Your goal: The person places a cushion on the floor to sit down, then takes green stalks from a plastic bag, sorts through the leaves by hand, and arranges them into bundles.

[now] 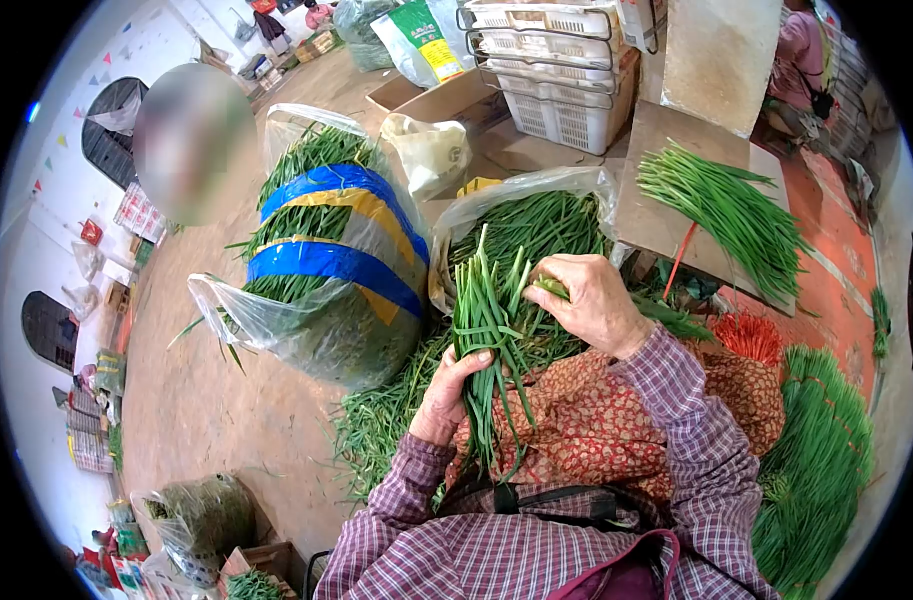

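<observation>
My left hand is closed around the lower part of a bunch of green chives, pale ends up and leaves drooping over my lap. To its right, my right hand is pinched shut on a few yellowish-green chive stalks, close beside the top of the bunch. Just behind both hands, an open plastic bag is full of loose chives. A patterned red-brown apron covers my lap, with loose leaves heaped to its left.
A large taped bag of chives stands at left. A trimmed chive bundle lies on a board at right, near red ties and a big pile of chives. White crates are stacked behind. Other people are in the background.
</observation>
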Motion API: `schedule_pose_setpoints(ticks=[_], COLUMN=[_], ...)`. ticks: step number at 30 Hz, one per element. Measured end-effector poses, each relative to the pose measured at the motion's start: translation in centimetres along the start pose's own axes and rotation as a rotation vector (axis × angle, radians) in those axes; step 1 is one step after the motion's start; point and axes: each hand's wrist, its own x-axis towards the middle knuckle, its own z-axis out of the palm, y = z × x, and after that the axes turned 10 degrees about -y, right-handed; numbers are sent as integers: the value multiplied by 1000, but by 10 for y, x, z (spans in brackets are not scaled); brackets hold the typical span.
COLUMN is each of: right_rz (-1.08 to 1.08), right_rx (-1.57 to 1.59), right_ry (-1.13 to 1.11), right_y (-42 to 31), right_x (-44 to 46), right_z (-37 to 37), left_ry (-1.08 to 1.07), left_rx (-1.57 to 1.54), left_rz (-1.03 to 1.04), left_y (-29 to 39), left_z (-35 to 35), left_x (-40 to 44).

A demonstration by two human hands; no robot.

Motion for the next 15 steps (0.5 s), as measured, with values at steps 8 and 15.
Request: schedule_pose_setpoints(ticks=[8,15], right_rz=[207,44], right_rx=[-158,499], right_ry=[126,93], right_y=[33,0], right_x=[-8,6], right_z=[-21,14], left_ry=[29,-68], left_rx=[-6,-16], left_rz=[16,-28], left_y=[2,-6], left_z=[-8,8], left_x=[-6,2])
